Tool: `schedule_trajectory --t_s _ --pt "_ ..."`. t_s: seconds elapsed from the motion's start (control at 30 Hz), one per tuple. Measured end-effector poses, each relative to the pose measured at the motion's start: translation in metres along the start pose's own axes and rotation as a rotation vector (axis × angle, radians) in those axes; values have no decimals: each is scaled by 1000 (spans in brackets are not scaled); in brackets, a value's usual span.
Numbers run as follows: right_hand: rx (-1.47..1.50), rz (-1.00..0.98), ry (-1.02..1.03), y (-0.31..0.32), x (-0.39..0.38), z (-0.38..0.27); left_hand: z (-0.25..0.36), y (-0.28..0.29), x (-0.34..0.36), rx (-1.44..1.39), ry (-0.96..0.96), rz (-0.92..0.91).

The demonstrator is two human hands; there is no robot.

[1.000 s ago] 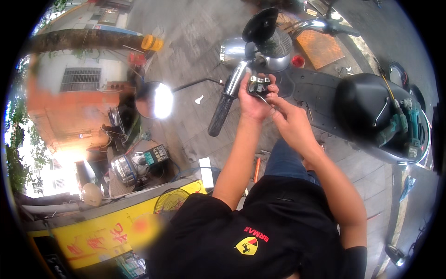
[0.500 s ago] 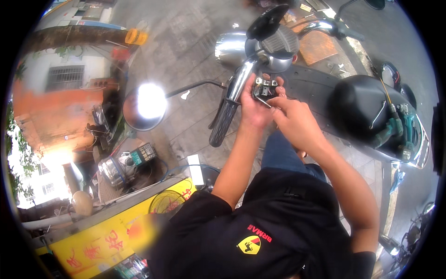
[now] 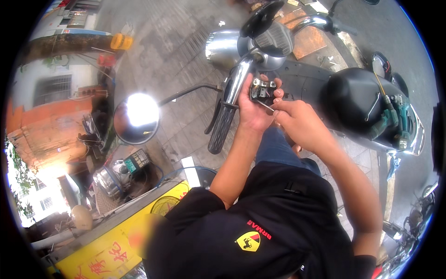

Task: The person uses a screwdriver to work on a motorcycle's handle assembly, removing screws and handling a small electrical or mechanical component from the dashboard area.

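- Nearest my camera, I see the black shirt point(image 3: 204, 246) and, below its hem, blue jeans point(image 3: 272, 146).
- I have the left hand point(image 3: 254, 111) palm up, its fingers curled around a small black part point(image 3: 263, 89) with metal contacts, which rests in the palm, facing me.
- I have the right hand point(image 3: 301, 118) with its fingertips pinched on a thin metal tool point(image 3: 266, 106), which slants toward the part's lower edge; whether the tip touches, I cannot tell.
- Just left of the left hand I see a scooter's chrome handlebar point(image 3: 238, 80), its black ribbed grip point(image 3: 221, 128) and, farther out on a stalk, 1 round mirror point(image 3: 136, 118) full of glare.
- Beyond the hands I make out the chrome headlight point(image 3: 221, 49); to the right, the black seat point(image 3: 344, 100) bears 2 teal power tools point(image 3: 385, 124).
- Farther left I find a yellow sign point(image 3: 109, 249), a silver machine point(image 3: 108, 180) and a yellow container point(image 3: 121, 42).
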State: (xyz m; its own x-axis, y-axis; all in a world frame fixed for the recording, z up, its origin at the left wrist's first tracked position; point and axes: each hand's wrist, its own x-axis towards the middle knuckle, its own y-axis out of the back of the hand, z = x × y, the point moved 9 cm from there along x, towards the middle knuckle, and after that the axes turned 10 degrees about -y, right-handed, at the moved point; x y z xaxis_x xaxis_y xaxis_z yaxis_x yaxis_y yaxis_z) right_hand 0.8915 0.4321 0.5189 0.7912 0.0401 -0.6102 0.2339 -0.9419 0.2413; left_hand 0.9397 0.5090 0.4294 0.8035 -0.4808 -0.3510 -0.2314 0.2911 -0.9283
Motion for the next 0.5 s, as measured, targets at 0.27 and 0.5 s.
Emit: schedule_trajectory --t_s 0.27,0.5 --pt "130 2 -29 -7 4 17 -4 -9 -2 -70 34 -31" --pt "206 88 -6 -7 2 26 -9 -22 -6 -167 72 -44"
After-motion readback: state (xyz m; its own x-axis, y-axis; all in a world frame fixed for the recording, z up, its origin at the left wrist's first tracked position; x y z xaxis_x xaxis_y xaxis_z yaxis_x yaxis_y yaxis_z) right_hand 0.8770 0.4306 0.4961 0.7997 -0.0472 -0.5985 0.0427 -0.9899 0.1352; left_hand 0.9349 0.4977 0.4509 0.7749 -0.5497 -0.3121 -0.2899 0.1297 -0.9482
